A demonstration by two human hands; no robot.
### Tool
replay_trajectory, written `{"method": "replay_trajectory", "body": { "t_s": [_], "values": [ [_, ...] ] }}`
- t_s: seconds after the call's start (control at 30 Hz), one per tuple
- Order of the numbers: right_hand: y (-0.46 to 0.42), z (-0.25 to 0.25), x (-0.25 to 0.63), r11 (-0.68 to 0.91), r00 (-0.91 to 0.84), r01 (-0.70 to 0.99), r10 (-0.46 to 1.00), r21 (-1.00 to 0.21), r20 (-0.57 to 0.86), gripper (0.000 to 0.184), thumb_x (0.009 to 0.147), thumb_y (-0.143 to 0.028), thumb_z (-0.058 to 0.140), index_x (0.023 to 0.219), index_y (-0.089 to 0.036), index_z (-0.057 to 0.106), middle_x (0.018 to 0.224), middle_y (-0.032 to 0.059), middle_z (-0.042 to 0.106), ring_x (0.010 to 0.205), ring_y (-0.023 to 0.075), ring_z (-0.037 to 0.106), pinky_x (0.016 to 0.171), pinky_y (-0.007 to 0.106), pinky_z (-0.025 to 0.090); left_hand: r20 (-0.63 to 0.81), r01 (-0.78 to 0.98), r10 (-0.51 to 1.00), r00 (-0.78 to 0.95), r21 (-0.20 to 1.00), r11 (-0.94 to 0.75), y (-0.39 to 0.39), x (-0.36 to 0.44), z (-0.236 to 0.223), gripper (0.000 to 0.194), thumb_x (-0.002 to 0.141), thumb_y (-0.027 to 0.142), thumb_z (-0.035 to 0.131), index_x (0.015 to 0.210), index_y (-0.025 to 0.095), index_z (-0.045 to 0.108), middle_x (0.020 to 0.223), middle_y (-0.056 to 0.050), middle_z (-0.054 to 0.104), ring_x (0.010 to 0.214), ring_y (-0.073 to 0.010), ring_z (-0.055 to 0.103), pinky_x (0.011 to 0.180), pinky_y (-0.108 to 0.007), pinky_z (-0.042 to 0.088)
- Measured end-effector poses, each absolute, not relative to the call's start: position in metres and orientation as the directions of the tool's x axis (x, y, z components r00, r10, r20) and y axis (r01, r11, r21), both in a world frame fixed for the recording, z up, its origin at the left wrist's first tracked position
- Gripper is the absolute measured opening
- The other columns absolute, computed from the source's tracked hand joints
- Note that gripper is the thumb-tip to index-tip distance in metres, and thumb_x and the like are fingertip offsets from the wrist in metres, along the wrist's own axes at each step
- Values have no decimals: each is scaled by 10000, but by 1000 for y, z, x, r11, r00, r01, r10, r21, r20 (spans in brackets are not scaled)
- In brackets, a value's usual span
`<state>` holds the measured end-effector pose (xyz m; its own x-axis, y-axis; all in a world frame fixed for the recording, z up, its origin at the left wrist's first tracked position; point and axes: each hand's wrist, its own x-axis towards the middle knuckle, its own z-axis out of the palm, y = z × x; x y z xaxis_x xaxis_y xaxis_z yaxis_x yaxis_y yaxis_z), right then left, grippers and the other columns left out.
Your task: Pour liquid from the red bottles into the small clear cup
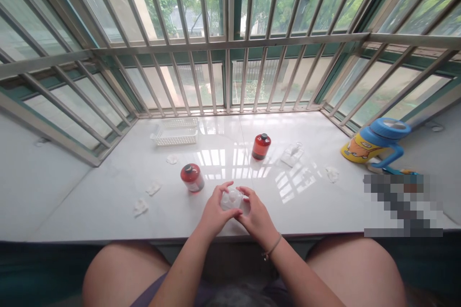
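Near the front edge of the white counter, a small translucent plastic box (231,200) sits between my two hands. My left hand (215,211) curls round its left side, thumb along the front. From the right, my right hand (256,212) closes on it with fingertips at the top and thumb near the front. What lies inside the box is too blurred to name. Just left of my hands stands a red bottle with a black cap (192,178). A second red bottle (261,147) is farther back, with a clear plastic piece (292,154) to its right.
A white perforated basket (176,140) stands at the back left. Crumpled white scraps lie on the counter (230,225), including one at the left (140,207) and one at the right (332,174). A yellow and blue mug (374,141) leans at the far right. Barred windows enclose the back.
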<state>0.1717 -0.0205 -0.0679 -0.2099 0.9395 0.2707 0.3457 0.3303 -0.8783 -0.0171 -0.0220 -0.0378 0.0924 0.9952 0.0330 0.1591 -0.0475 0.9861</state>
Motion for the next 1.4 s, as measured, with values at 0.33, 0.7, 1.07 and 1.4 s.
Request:
{"method": "replay_trajectory", "body": {
  "t_s": [0.33,0.7,1.07,1.4],
  "values": [
    [-20,-67,172,335,-203,348,939,-876,279,659,889,-432,800,1449,-246,507,1449,155,646,1342,321,652,1087,496,594,33,181,995,89,982,-49,-23,-16,-36,563,749,239,918,1197,264,579,1599,-124,578,1442,-338,591,1189,-512,498],
    [-19,-65,174,324,-224,344,940,-881,258,651,882,-381,799,1454,-244,519,1454,160,646,1348,331,650,1085,518,596,34,170,998,47,985,-41,-24,-15,-37,625,722,204,914,1234,266,561,1566,-114,593,1381,-325,628,1162,-499,519],
    [-18,-65,176,322,-247,347,937,-881,245,643,896,-389,787,1452,-247,497,1474,156,625,1355,319,639,1095,504,589,47,155,998,34,987,-52,-26,-13,-37,704,707,172,925,1300,285,564,1536,-108,609,1401,-327,616,1185,-499,493],
    [-18,-57,181,344,-324,400,920,-849,220,662,901,-288,740,1498,-258,454,1516,143,599,1401,309,608,1162,517,535,17,210,1000,-3,977,-16,-29,-9,-38,683,694,225,944,1276,274,590,1494,-92,620,1302,-319,654,1126,-479,518]
  ]
}}
